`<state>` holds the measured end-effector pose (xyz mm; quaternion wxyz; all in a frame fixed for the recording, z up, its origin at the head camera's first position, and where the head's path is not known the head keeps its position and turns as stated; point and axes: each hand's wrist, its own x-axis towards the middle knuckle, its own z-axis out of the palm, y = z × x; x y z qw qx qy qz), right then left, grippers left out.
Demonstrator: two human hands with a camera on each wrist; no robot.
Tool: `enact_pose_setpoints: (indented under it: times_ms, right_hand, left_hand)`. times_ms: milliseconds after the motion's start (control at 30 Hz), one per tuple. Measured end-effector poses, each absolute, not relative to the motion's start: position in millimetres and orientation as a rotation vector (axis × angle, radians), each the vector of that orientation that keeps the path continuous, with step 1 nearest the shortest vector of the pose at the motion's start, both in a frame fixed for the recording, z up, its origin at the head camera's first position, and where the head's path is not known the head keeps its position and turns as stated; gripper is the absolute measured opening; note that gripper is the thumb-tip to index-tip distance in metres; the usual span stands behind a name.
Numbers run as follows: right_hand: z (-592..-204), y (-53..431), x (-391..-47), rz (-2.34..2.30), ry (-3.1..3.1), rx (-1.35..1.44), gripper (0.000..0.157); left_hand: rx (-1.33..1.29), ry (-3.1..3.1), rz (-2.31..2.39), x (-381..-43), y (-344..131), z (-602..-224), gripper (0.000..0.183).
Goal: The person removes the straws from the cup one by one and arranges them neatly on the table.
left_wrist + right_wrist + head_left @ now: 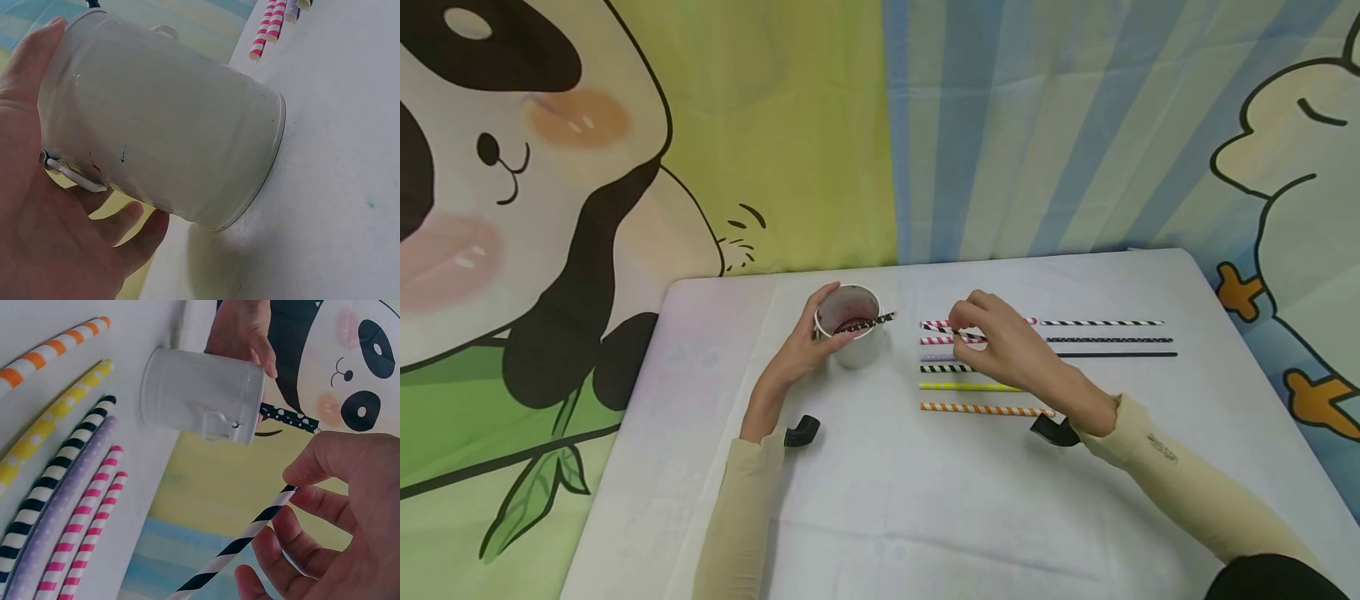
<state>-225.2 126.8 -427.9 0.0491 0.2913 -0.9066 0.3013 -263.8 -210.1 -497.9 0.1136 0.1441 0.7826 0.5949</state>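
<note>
My left hand (800, 346) grips a small white metal bucket (169, 119) by its side, thumb up by the rim and fingers round the far side. Out of its mouth sticks a black straw with white dots (290, 417). Between thumb and index finger, my right hand (1000, 337) pinches a black-and-white striped straw (240, 542) near one end. It is raised over the row of straws on the table, the other fingers loosely bent. Below lie pink-striped straws (80, 525), a lilac dotted straw (62, 503) and another black-and-white striped straw (47, 481), partly hidden by the right hand in the head view.
Nearer me lie a yellow dotted straw (966, 387) and an orange-striped straw (985, 409). Further right are a black-and-white straw (1105, 322), a dark patterned straw (1112, 340) and a plain black straw (1120, 355). The white table (925, 500) meets a cartoon-printed curtain (820, 125).
</note>
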Motion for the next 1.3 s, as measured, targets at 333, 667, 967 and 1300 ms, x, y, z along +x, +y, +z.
enact_pose_setpoints:
  times_ms: [333,667,967,1300]
  right_hand:
    - [-434,153,-221,0.842,-2.752,0.887,0.01]
    - [-439,172,-217,0.746,-2.747,0.891,0.012]
    - [-440,191,-214,0.664,-2.774,0.884,0.012]
    - [-445,221,-209,0.566,-2.809,0.841,0.016]
  left_hand:
    - [0.442,2.286,1.748,-257,-206,-480,0.082]
    - [0.423,2.284,1.733,-258,-205,-479,0.082]
    - [0.442,2.298,1.746,-260,-207,-485,0.081]
    - [0.454,2.32,1.761,-270,-214,-514,0.082]
